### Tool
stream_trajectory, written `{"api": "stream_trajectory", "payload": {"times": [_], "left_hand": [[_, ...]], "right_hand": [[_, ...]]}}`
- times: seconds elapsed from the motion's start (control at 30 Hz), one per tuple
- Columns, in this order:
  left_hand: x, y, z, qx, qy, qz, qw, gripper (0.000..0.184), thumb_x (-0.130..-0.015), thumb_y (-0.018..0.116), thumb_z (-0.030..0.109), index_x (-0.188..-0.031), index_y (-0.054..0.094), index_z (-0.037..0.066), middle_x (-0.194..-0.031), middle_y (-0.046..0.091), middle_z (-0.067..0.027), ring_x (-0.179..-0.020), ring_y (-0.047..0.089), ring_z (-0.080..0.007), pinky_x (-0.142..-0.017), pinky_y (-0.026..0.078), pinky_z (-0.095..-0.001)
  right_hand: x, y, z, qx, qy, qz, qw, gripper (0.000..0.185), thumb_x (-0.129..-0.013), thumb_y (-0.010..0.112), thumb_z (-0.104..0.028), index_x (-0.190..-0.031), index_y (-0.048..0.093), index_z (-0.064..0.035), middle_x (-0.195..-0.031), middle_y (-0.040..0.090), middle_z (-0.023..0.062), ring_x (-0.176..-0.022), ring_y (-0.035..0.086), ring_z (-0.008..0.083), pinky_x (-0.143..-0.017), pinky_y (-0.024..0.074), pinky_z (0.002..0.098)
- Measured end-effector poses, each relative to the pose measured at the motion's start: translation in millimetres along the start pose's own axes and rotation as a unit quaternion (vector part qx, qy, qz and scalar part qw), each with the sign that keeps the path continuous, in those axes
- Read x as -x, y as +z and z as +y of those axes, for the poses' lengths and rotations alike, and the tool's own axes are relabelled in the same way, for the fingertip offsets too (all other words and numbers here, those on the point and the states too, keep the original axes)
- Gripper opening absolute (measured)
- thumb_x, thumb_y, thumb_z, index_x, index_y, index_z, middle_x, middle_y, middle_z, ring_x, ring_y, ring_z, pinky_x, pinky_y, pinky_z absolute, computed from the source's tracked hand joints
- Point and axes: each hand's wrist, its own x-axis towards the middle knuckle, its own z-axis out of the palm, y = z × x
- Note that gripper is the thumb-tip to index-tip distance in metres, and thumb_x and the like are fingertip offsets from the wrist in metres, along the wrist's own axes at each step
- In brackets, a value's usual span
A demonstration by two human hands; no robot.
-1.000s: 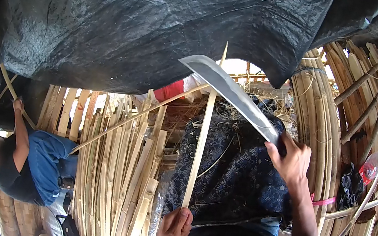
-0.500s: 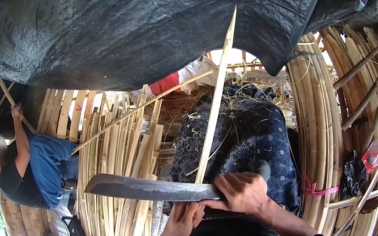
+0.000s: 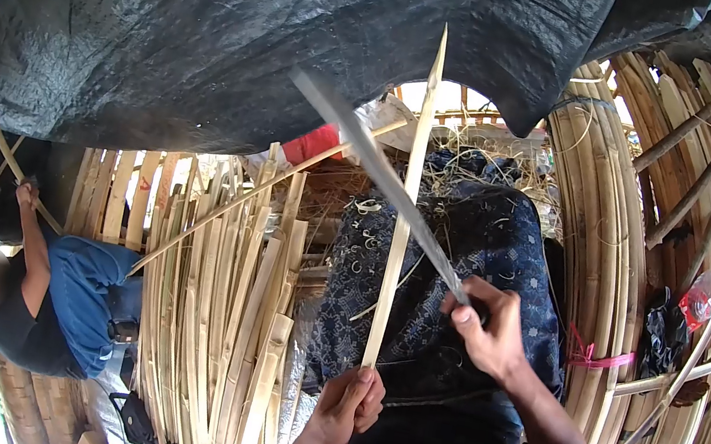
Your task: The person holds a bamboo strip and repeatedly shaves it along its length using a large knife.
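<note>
My left hand [image 3: 350,404] is wrapped round the lower end of a pale bamboo strip [image 3: 388,294], which stands lengthwise away from me and tapers to a sharp point at its far end. In my right hand [image 3: 491,330] is the handle of a machete [image 3: 383,175]. Its long blade slants up to the left and crosses the middle of the strip, slightly blurred; whether it touches the strip I cannot tell. Beneath both lies a dark blue patterned cloth [image 3: 503,248] over my lap, dotted with curled shavings.
Split bamboo slats [image 3: 216,312] stand close at the left. Bundled strips [image 3: 597,227] tied with pink string [image 3: 602,359] rise at the right, near a red-capped bottle [image 3: 706,295]. A black tarp [image 3: 246,32] hangs ahead. Another person [image 3: 65,304] is at the far left.
The machete has swung from lying level across the strip's lower end to a steep slant farther up it. My right hand has moved away from my left, which keeps its hold.
</note>
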Motion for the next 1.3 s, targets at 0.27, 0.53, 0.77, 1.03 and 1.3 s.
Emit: {"api": "stream_trajectory", "payload": {"times": [0.27,0.53,0.77,1.03,1.3], "left_hand": [[-5.0,1.1,12.9,-0.035,0.018,-0.063,0.997,0.041,-0.115,0.039,0.040,-0.102,0.054,0.003,-0.070,0.037,0.0028,-0.054,0.032,-0.0051,-0.050,0.027,-0.0236],[4.5,-43.8,-29.0,-0.118,0.101,-0.097,0.983,0.043,-0.114,0.040,0.038,-0.123,0.056,-0.002,-0.084,0.055,-0.0050,-0.066,0.054,-0.0112,-0.064,0.045,-0.0253],[18.5,-45.0,-26.1,-0.118,-0.006,0.002,0.993,0.038,-0.116,0.039,0.034,-0.103,0.058,0.003,-0.068,0.035,0.0064,-0.058,0.029,-0.0031,-0.053,0.023,-0.0231],[0.2,-17.7,-8.5,-0.158,0.063,0.079,0.982,0.037,-0.116,0.041,0.028,-0.093,0.055,0.004,-0.068,0.040,0.0031,-0.059,0.033,-0.0049,-0.053,0.027,-0.0255],[-3.6,-1.1,-10.3,-0.327,0.228,0.149,0.905,0.035,-0.115,0.041,0.024,-0.096,0.057,0.000,-0.072,0.052,-0.0070,-0.059,0.046,-0.0126,-0.055,0.038,-0.0326]], "right_hand": [[-9.5,35.7,-49.3,-0.226,0.146,-0.028,0.963,0.019,-0.091,0.083,-0.017,-0.094,0.078,0.0002,-0.074,0.066,-0.0003,-0.069,0.055,0.0051,-0.060,0.0425,0.0253],[-41.9,23.4,-44.5,-0.210,0.111,0.081,0.968,0.018,-0.093,0.079,-0.014,-0.086,0.070,0.0001,-0.072,0.065,-0.0004,-0.063,0.059,0.0041,-0.055,0.0437,0.0238],[-46.0,26.9,-38.7,-0.246,0.132,0.073,0.957,0.036,-0.102,0.069,-0.034,-0.103,0.073,0.0011,-0.061,0.054,-0.0048,-0.051,0.046,0.0025,-0.045,0.0352,0.0253],[5.7,33.7,-29.8,0.318,-0.208,-0.069,0.923,0.058,-0.087,0.074,-0.064,-0.081,0.065,-0.0076,-0.063,0.062,0.0048,-0.054,0.068,0.0229,-0.049,0.0514,0.0336],[1.1,23.6,-37.3,0.396,-0.295,-0.062,0.868,0.064,-0.089,0.066,-0.073,-0.072,0.059,-0.0121,-0.059,0.055,0.0001,-0.046,0.061,0.0165,-0.043,0.0474,0.0294]]}}
